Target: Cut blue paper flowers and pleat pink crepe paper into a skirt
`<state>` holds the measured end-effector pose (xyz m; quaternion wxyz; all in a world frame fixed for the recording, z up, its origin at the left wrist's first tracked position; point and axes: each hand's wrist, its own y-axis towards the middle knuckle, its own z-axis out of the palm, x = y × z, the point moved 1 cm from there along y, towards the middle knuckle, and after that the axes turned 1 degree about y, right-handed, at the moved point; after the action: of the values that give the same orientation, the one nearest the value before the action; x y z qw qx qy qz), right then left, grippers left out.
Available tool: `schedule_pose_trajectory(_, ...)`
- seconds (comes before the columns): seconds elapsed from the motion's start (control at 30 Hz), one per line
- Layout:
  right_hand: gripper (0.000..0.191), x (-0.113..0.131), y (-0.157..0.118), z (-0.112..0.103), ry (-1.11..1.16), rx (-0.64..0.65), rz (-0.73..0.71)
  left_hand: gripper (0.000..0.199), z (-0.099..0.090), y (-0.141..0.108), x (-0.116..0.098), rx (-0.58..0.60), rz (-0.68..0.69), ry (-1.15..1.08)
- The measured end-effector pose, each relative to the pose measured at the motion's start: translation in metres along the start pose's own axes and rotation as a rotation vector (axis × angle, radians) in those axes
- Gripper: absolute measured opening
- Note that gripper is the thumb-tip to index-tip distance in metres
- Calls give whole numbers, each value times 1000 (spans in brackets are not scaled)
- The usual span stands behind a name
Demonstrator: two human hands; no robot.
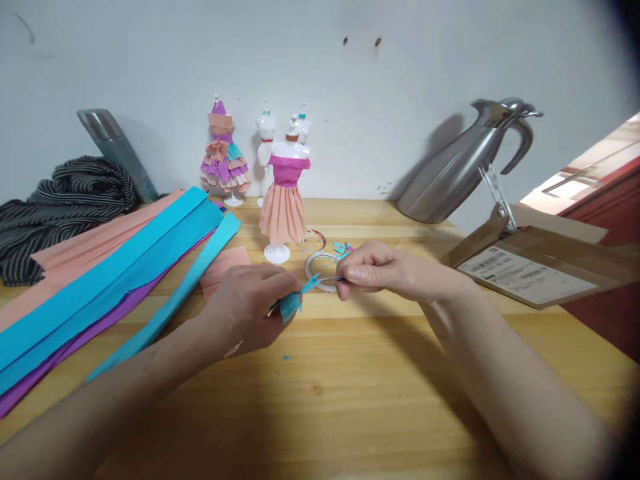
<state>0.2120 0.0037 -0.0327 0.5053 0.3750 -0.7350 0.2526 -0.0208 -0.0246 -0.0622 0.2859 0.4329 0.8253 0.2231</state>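
Observation:
Between the fingers of my left hand (257,303) is a small gathered piece of blue crepe paper (290,307), its narrow twisted end pointing right. My right hand (377,270) pinches a thin metal tool (330,279), whose tip reaches the end of the paper. Whether the tip grips the paper or only touches it, I cannot tell. Just behind the hands lies a white tape roll (311,267). Beyond it stands a small white dress form (277,253) in a pink top and a peach pleated paper skirt.
Long crepe paper strips (110,267) lie at the left, beside a striped cloth (85,187) and a leaning bottle (117,150). Another dress form (225,157) wears a ruffled dress. A steel jug (455,160) and a cardboard box (540,260) are at the right. Blue scraps (341,249) lie behind my right hand.

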Motion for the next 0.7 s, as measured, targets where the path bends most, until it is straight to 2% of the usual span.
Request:
schedule_pose_trajectory(0.57,45,3,0,1,-1,-11,8,17,-3,0,1,60,-1,11)
schedule_pose_trajectory(0.7,45,3,1,1,1,-17,8,16,-4,1,1,28,11,11)
